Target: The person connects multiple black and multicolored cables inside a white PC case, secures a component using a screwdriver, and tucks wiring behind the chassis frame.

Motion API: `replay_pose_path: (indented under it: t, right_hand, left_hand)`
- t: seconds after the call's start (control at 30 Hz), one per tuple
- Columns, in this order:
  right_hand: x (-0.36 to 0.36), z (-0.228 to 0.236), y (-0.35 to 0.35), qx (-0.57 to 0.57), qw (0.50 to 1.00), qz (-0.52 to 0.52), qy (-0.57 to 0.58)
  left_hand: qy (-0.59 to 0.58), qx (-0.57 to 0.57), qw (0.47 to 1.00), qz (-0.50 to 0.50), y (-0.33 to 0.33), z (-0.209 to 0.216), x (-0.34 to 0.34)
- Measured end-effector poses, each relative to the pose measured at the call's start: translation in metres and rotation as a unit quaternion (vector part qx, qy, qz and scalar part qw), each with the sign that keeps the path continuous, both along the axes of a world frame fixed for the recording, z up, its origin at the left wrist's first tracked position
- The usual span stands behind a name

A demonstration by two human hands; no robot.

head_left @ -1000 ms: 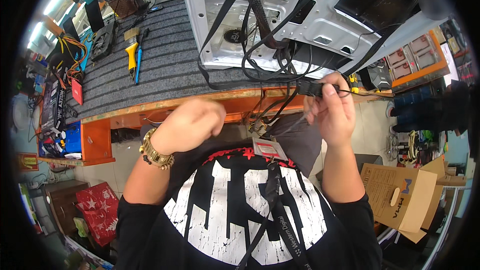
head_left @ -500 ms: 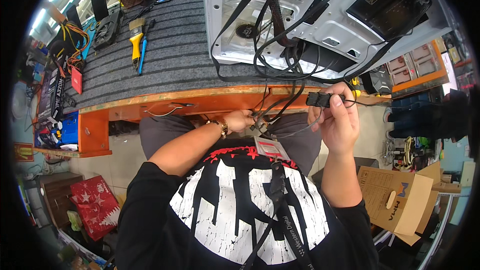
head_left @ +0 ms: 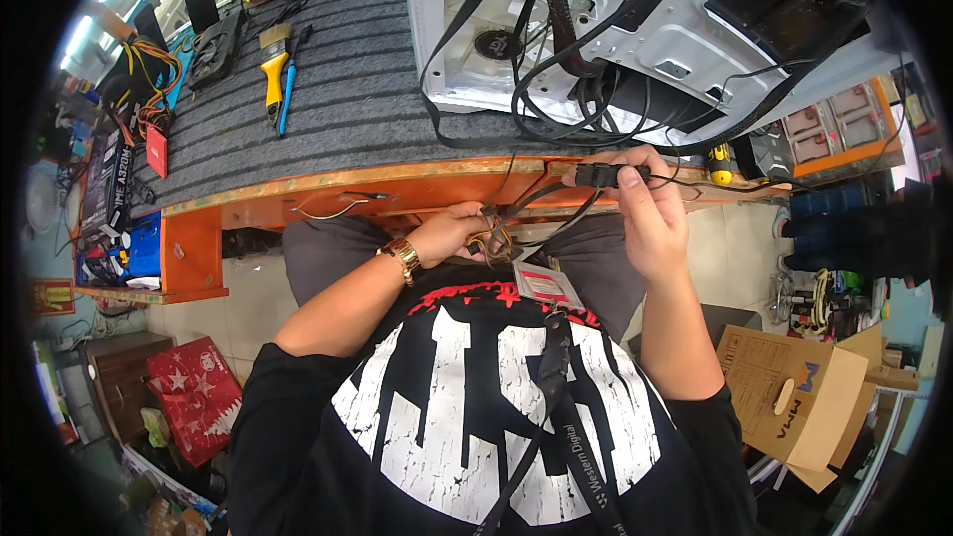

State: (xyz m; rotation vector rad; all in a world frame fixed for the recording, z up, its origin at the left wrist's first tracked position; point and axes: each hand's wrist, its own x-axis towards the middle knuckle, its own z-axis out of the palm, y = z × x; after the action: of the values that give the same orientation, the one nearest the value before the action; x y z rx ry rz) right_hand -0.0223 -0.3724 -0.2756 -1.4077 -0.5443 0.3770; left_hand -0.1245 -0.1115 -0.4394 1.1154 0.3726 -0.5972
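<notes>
My right hand [head_left: 652,213] is closed in front of the desk edge, thumb and fingers pinching a black cable connector [head_left: 598,176]. A thin black cable runs off to the right from it. Lower and to the left, my left hand [head_left: 449,234] grips a bundle of thin cables [head_left: 493,244], some yellowish, with small dark plugs at their ends. What lies under its fingers is partly hidden. Black cables [head_left: 524,109] loop down from an open white computer case [head_left: 685,58] standing on the desk above both hands.
A grey striped mat [head_left: 347,89] covers the desk, with a yellow-handled brush [head_left: 273,79] and a blue pen-like tool [head_left: 287,99] on it. A yellow-and-black screwdriver [head_left: 720,165] lies right of the case. An open cardboard box [head_left: 784,397] stands at lower right. Beneath the desk edge is an orange drawer front [head_left: 427,197].
My right hand has moved left and slightly up with the connector. My left hand has shifted a little left and up, and yellowish wires now show beside it.
</notes>
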Motion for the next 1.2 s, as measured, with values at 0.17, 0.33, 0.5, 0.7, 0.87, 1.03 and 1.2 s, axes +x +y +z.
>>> replay_pose_path:
  t: [0.17,0.33,0.5,0.7,0.87,1.03,1.2]
  right_hand:
    - [0.004,0.008,0.003,0.009,0.998,0.044,-0.047]
    - [0.002,0.009,0.003,0.004,0.999,0.027,-0.028]
    - [0.0,0.012,0.009,0.025,1.0,0.015,-0.01]
    - [0.001,0.012,0.008,0.029,0.999,0.021,-0.011]
    - [0.002,0.01,0.007,0.025,0.999,0.015,-0.015]
    - [0.001,0.01,0.008,0.029,1.0,0.008,-0.008]
    - [0.002,0.011,0.008,0.044,0.999,0.025,-0.005]
  left_hand:
    - [-0.027,-0.096,0.995,0.014,0.033,0.002,-0.014]
    - [-0.11,-0.187,0.976,0.011,0.058,0.052,-0.035]
    - [-0.133,-0.149,0.978,0.054,0.075,0.09,-0.05]
    - [-0.186,-0.093,0.977,0.054,0.094,0.111,-0.06]
    - [-0.202,-0.092,0.973,0.059,0.103,0.118,-0.066]
    - [-0.215,-0.085,0.97,0.07,0.107,0.125,-0.071]
    - [-0.22,-0.046,0.971,0.08,0.108,0.135,-0.073]
